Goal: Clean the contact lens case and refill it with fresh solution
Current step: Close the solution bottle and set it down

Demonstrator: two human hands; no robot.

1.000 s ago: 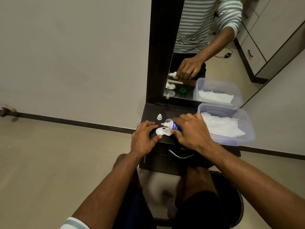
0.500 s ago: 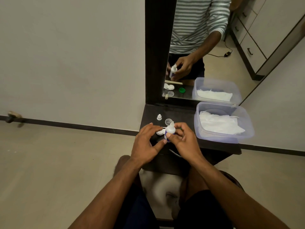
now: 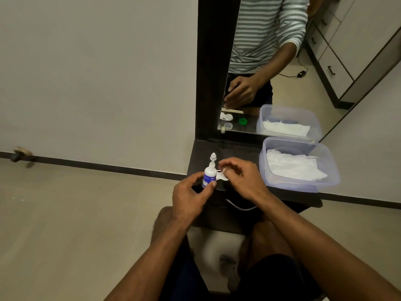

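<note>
A small white solution bottle (image 3: 209, 176) with a blue label stands upright at the front of the dark dresser top (image 3: 238, 148). My left hand (image 3: 191, 196) grips it between thumb and fingers. Its nozzle is bare, and the small white cap (image 3: 213, 156) sits on the top just behind it. The white lens case (image 3: 221, 177) lies flat beside the bottle, partly hidden under my right hand (image 3: 240, 179). That hand hovers over the case with loosely curled fingers, its thumb tip at the case's edge, and holds nothing that I can see.
A clear plastic box (image 3: 329, 183) with white tissues stands at the right end of the dresser. A mirror (image 3: 271, 61) rises behind it and reflects a green cap (image 3: 243, 121). A metal drawer handle (image 3: 238, 207) is below the front edge. My knees are under the dresser.
The bottle went from lying tipped in my right hand, to both hands, to upright in my left hand alone. My right hand let go and moved right over the case.
</note>
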